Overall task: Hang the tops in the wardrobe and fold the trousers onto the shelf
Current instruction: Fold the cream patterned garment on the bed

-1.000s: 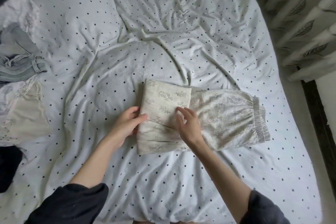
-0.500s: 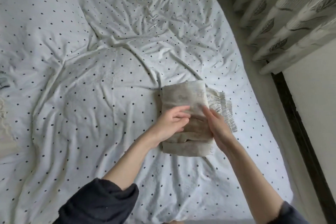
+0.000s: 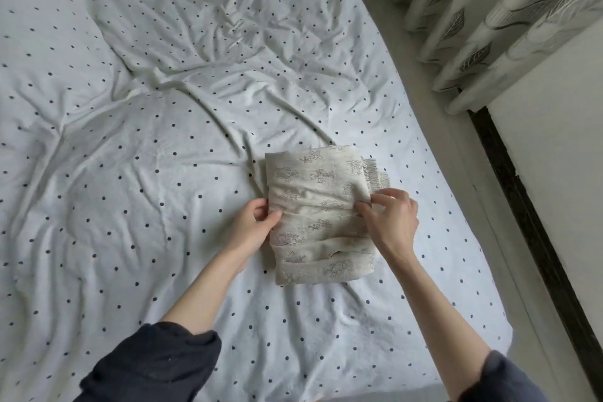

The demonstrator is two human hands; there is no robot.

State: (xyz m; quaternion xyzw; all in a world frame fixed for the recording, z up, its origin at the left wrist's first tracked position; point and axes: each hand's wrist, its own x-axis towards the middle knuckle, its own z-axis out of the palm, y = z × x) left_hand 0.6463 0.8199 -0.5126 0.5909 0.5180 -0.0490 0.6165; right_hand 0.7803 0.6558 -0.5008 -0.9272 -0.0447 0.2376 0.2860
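Pretty clearly a bedroom at home. There's a bed with a rumpled white polka-dot sheet, and leaf-print curtains hanging just past its right side.

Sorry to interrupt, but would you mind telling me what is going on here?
A person is folding a pair of patterned trousers on a dotted bedsheet. The left hand grips the bundle's left edge and the right hand pinches its right edge. The trousers are folded into a compact bundle, not yet on any shelf.
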